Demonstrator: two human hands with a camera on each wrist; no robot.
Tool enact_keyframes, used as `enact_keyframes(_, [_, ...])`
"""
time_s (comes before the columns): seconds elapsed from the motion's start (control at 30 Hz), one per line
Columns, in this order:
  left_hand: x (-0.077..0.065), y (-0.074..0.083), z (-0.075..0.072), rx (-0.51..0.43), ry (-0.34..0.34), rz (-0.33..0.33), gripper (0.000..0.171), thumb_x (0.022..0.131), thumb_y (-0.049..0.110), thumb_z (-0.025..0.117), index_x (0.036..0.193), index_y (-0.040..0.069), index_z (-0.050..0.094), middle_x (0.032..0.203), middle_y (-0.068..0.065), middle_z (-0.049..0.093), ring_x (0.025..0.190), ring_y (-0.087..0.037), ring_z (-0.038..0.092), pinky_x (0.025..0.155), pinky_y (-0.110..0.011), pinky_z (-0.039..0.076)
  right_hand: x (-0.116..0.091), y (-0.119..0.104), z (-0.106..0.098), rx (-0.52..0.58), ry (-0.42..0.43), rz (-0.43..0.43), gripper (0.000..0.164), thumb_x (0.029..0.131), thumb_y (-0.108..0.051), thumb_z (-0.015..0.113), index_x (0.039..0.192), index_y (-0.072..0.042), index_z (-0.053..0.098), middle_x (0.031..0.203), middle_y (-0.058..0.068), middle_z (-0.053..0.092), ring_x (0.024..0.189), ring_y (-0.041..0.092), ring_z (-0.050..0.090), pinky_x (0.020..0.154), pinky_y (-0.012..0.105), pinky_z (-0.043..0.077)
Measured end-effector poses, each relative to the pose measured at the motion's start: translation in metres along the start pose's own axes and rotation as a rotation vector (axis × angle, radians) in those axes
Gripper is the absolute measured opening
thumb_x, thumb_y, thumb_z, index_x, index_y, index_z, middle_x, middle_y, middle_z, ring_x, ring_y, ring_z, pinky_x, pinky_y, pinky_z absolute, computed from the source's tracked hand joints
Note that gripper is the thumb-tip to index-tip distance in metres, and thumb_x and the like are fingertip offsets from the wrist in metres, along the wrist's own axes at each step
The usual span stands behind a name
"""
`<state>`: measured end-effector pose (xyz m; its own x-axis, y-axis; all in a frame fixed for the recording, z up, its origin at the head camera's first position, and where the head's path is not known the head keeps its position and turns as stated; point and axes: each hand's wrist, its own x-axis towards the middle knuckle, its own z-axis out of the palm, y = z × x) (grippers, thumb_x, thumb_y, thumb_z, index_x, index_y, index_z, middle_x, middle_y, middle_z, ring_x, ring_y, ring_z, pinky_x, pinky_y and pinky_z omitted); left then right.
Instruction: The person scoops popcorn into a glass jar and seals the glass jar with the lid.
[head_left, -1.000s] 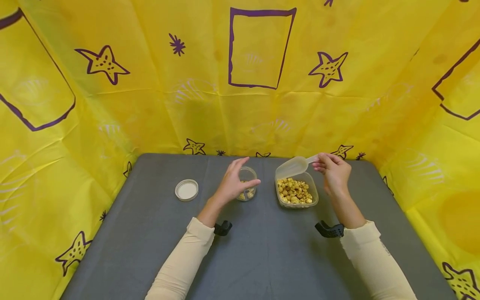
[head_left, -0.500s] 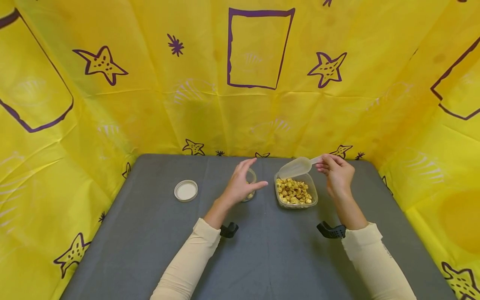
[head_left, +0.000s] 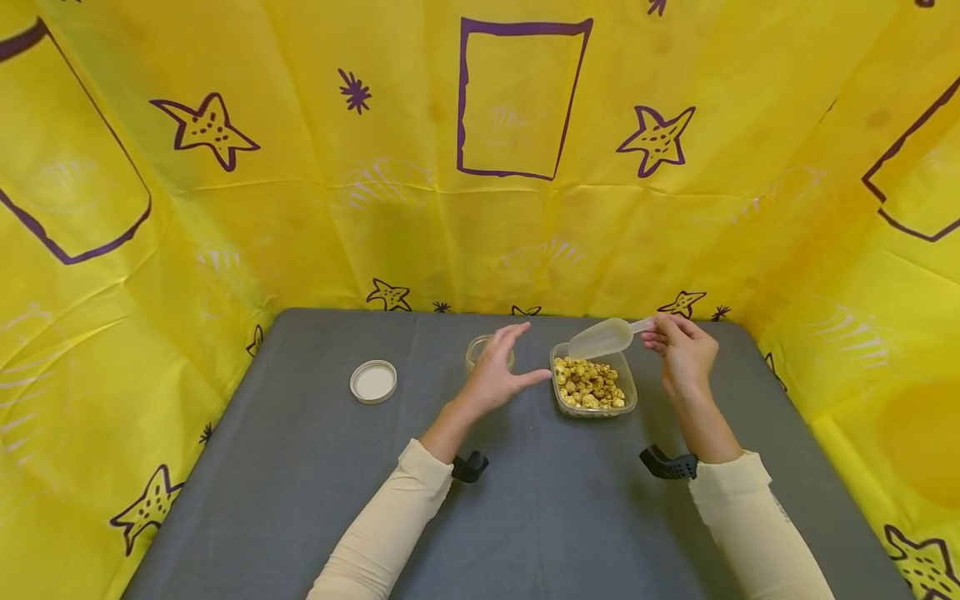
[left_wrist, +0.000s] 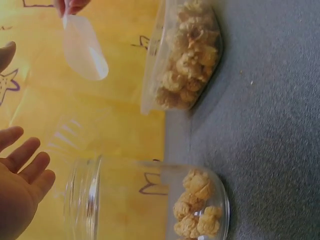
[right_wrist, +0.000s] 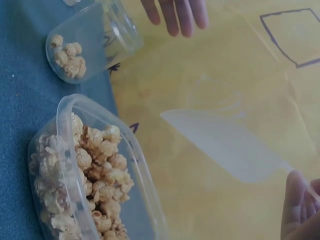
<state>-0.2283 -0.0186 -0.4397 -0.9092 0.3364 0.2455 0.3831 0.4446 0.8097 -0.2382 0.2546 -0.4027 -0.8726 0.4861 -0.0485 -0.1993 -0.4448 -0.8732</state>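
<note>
My right hand (head_left: 686, 354) pinches the handle of a translucent plastic scoop (head_left: 602, 339), whose bowl hangs over a clear square tub (head_left: 632, 392). Caramel popcorn (head_left: 589, 383) fills much of that tub. My left hand (head_left: 495, 377) is held above the table with thumb and fingers spread, holding nothing. It partly hides a clear jar (head_left: 472, 353) in the head view. The left wrist view shows the jar (left_wrist: 130, 200) standing uncapped with several popcorn pieces (left_wrist: 197, 205) at its bottom. No popcorn shows in the scoop (right_wrist: 227, 145) in the right wrist view.
A round lid (head_left: 373, 382) with a white inside lies on the grey table (head_left: 300, 483), left of the jar. Yellow patterned cloth (head_left: 420, 233) walls off the back and both sides. Small crumbs (left_wrist: 251, 82) lie near the tub.
My left hand has moved right, from beside the jar to in front of it, toward the tub. The right hand and scoop have shifted slightly right and down. Jar, tub and lid stay put.
</note>
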Motion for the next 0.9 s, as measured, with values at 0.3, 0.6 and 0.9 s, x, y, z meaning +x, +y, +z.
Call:
enact_keyframes(0.3, [-0.005,0.001,0.013,-0.037,-0.037,0.002,0.080,0.083,0.035,0.077,0.150,0.014,0.039,0.152,-0.010,0.038,0.141,-0.029,0.036,0.111,-0.053,0.036,0.000,-0.001,-0.011,-0.030,0.025,0.020,0.009,0.086,0.003,0.068,0.078,0.001,0.071,0.061,0.010,0.069,0.047,0.017,0.066,0.046,0.025,0.054])
enact_keyframes(0.6, [-0.006,0.001,0.026,-0.034,-0.070,0.000,0.079,0.083,0.035,0.077,0.149,0.013,0.039,0.151,-0.011,0.040,0.141,-0.029,0.036,0.112,-0.051,0.036,0.003,0.000,-0.018,-0.024,0.046,0.031,0.006,0.085,0.003,0.070,0.080,0.003,0.071,0.061,0.011,0.069,0.047,0.018,0.066,0.046,0.025,0.054])
enact_keyframes(0.9, [-0.007,-0.003,0.040,-0.006,-0.097,-0.016,0.078,0.084,0.039,0.076,0.149,0.013,0.040,0.150,-0.010,0.041,0.139,-0.029,0.040,0.111,-0.051,0.037,0.004,0.004,-0.024,-0.042,0.084,0.027,0.007,0.085,0.003,0.070,0.078,0.001,0.070,0.061,0.010,0.069,0.046,0.017,0.066,0.046,0.024,0.053])
